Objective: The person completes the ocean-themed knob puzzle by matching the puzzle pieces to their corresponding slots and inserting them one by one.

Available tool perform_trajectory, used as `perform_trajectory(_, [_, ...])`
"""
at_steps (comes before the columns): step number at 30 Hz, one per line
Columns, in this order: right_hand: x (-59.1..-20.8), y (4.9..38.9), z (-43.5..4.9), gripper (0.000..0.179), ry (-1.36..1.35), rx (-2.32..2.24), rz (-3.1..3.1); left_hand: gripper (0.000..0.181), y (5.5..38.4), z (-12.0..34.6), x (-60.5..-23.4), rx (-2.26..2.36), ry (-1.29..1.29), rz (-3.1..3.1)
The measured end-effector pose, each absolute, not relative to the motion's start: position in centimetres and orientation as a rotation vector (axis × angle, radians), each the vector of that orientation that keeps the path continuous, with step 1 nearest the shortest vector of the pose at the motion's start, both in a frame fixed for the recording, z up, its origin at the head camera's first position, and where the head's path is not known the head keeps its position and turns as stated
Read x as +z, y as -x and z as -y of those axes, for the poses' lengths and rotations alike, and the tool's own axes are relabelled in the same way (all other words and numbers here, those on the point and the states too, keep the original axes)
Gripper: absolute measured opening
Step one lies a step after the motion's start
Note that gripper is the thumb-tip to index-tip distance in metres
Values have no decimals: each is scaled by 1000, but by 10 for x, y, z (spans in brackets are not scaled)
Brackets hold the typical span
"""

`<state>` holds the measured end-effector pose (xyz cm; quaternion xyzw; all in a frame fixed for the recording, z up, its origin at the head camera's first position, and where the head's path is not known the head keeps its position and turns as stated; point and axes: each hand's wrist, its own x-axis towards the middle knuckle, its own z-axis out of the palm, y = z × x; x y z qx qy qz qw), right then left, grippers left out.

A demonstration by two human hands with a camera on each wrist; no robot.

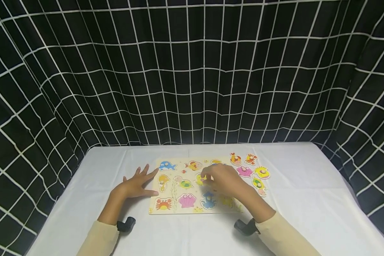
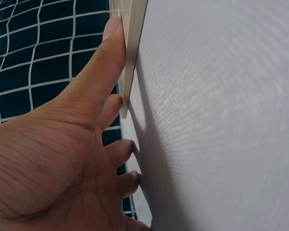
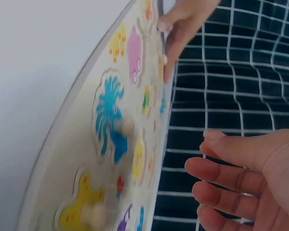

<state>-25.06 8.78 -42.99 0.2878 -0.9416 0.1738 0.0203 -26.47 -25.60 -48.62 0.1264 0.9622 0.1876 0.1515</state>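
Note:
A wooden peg puzzle board (image 1: pixel 192 210) with sea animal pictures lies on the table. My left hand (image 1: pixel 135 185) spreads its fingers at the board's left side, with the thumb (image 2: pixel 111 43) on the board's edge. Over the right part of the board hovers my right hand (image 1: pixel 225 179); its fingers (image 3: pixel 221 175) bend loosely and nothing shows between them. Knobbed pieces sit in the board: a blue whale (image 1: pixel 167 165), an orange seahorse (image 1: pixel 163 180), a blue octopus (image 1: pixel 208 202) and a yellow starfish (image 3: pixel 79 209). The right hand hides some slots.
Right of the board lie loose knobbed pieces: a red-yellow fish (image 1: pixel 235 159), a crab (image 1: pixel 251 159), a pink shell (image 1: pixel 244 171), a yellow round fish (image 1: pixel 262 172) and a green turtle (image 1: pixel 259 186). A white cloth (image 1: pixel 166 236) covers the table; a black gridded curtain (image 1: pixel 192 81) surrounds it.

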Motion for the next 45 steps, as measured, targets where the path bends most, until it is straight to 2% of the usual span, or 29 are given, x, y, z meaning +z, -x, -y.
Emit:
perform_trajectory(14, [-432, 261, -159, 14, -742, 582, 2897, 101, 265, 254, -488, 527, -353, -2780])
perform_trajectory(30, [-439, 274, -193, 15, -541, 560, 2931, 100, 261, 254, -485, 528, -349, -2778])
perform_trajectory(45, [-447, 286, -243, 21, -195, 566, 2975, 100, 256, 247, -480, 537, -349, -2788])
